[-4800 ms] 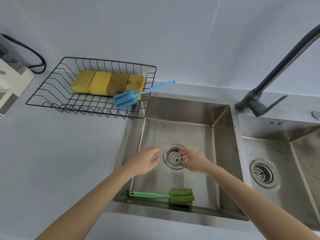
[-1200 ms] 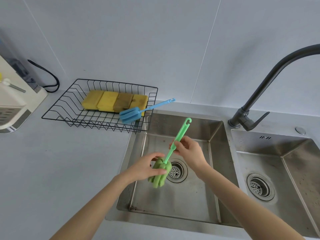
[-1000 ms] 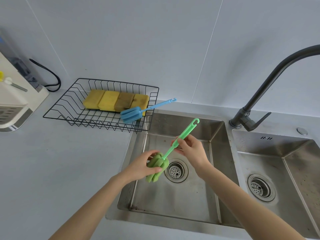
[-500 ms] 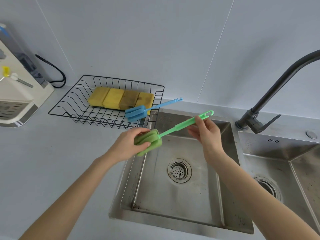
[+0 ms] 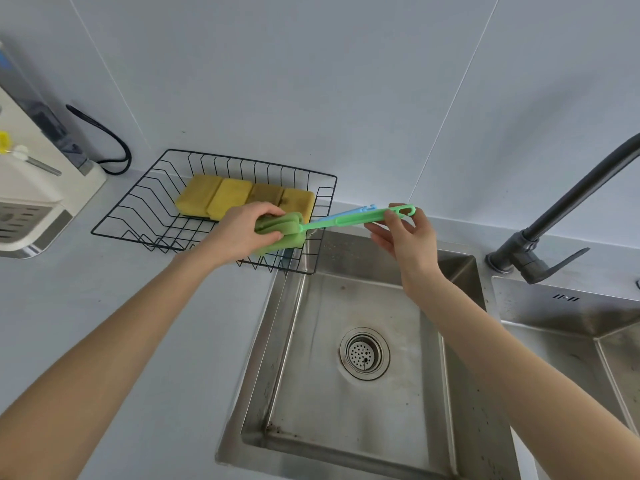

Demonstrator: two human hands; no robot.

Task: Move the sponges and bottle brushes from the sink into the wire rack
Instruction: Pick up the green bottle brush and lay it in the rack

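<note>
**Carrying the last brush over the rack's corner**

Hovering now above the near right corner of the wire rack (image 5: 145, 206), the green bottle brush (image 5: 287, 228) has come up out of the sink (image 5: 346, 427) where it lay a few seconds back; half a second ago it was only at the basin's left rim. The left hand (image 5: 239, 233) wraps its fingers round the foam head, and the right hand (image 5: 405, 233) pinches the handle close to its hanging loop, so the brush lies nearly level, loop end pointing to three o'clock. By my reckoning only the lowering and letting go remain.

Just behind the green handle, toward twelve o'clock, the tip of the blue bottle brush (image 5: 363, 209) peeks out; its head is hidden under the left hand, and it looks likely to crowd the landing spot. Four yellow sponges (image 5: 242, 197) sit side by side along the rack's back. Nothing is left in the basin but the drain strainer (image 5: 363, 353). A dark faucet (image 5: 540, 244) stands at three o'clock, a white appliance (image 5: 31, 188) at nine.
</note>
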